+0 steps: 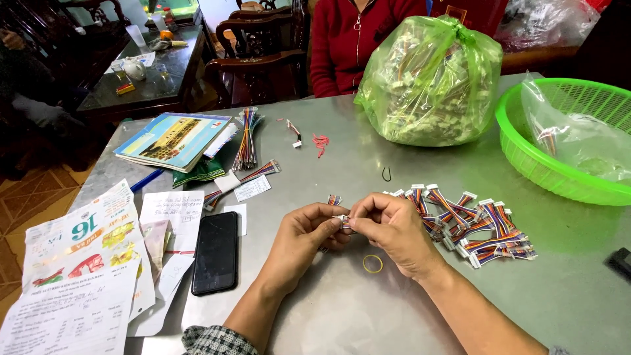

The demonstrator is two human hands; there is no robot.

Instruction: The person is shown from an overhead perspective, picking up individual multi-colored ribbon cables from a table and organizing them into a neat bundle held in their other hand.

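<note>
Yellow rubber band lies nearest on the grey table. Left hand and right hand both pinch one small rainbow-wire connector between fingertips at centre — loose connector pile just beside, green bag farther back.

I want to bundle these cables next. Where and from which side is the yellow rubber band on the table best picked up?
The rubber band lies flat on the grey table, just below the right hand. Probably best to come from straight above and pinch one side of the thin ring, since it lies flat with open table around it and nothing on top.
</note>
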